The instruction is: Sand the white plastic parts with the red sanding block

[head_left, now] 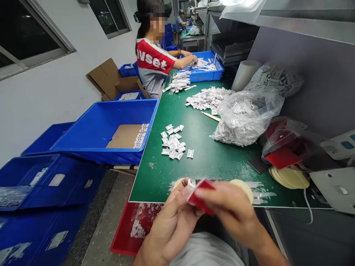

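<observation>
My left hand (172, 218) and my right hand (233, 210) meet in front of me, just below the near edge of the green work mat (205, 162). Both are closed on a small red and white piece (200, 195); the left pinches its white end, the right grips the red part. Motion blurs the fingers. A small heap of white plastic parts (173, 144) lies on the mat ahead of my hands.
A clear bag of white parts (244, 118) and a red-lined bag (285, 147) sit at right. Blue bins (111, 129) stand at left, and a red tray (130, 225) is below the table. A co-worker (155, 62) sorts parts at the far end.
</observation>
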Tool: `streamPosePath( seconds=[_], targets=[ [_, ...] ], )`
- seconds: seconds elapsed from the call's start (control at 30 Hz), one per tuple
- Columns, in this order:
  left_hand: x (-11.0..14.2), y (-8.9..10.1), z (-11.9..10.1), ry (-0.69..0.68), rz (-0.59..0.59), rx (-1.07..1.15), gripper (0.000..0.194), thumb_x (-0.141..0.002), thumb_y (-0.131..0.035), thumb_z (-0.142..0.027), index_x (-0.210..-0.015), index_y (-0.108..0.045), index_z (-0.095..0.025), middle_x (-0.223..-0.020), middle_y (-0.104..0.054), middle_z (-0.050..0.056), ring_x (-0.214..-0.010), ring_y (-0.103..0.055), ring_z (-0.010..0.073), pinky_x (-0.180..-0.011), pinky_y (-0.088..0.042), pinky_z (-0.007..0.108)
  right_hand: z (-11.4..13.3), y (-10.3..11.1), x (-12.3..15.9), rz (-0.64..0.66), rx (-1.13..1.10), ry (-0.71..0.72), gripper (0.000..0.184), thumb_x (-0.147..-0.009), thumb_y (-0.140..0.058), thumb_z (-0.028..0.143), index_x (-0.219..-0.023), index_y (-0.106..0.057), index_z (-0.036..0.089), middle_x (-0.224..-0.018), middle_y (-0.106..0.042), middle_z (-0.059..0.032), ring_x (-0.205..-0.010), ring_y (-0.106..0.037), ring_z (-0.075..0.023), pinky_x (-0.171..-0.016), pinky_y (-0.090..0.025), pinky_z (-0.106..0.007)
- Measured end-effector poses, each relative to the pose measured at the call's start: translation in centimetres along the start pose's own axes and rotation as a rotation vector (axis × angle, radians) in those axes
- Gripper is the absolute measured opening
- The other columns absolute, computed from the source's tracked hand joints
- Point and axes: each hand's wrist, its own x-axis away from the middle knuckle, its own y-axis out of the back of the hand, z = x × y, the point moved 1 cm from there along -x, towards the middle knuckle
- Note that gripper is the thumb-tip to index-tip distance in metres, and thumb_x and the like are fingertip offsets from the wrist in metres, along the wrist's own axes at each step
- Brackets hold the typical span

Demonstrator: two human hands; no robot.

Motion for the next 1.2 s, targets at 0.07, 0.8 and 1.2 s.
streamPosePath(
  seconds=[0.07,0.8,1.2],
  targets=[
    [0.1,-0.2,0.4,0.064,0.022,0.036,0.044,-0.065,-0.107,-0.03,-0.093,-0.076,-0.018,-0.074,-0.073,-0.002,-0.066,-0.07,0.0093,-0.063,-0.058,0.018,-0.3,0.5,-0.1,-0.048,0.006,-0.069,0.038,-0.111,-0.062,0.02,-0.141,-0.077,0.038,-0.086,-0.079,0.0008,-0.07,-0.071,-0.014,-0.065,-0.052,-0.023],
    [0.8,0.8,0.7,-1.105,0.168,-0.742,0.026,-0.086,-0.088,-0.007,-0.101,-0.086,-0.029,-0.092,-0.089,0.001,-0.083,-0.086,0.0199,-0.081,-0.073,0.031,1.2,2.6,0.0,-0.315,0.316,-0.388,0.03,-0.105,-0.071,0.027,-0.127,-0.086,0.042,-0.105,-0.089,0.0003,-0.088,-0.081,-0.0204,-0.079,-0.061,-0.028],
    [0.8,3.6,-1.0,-1.696,0.37,-1.338,0.04,-0.088,-0.078,0.001,-0.124,-0.075,-0.017,-0.103,-0.09,0.006,-0.091,-0.088,0.0265,-0.081,-0.076,0.04,1.5,3.6,-0.6,0.177,-0.272,-0.351,0.039,-0.099,-0.072,0.065,-0.096,-0.093,0.032,-0.077,-0.087,-0.003,-0.069,-0.083,-0.0183,-0.062,-0.062,-0.021]
  ],
)
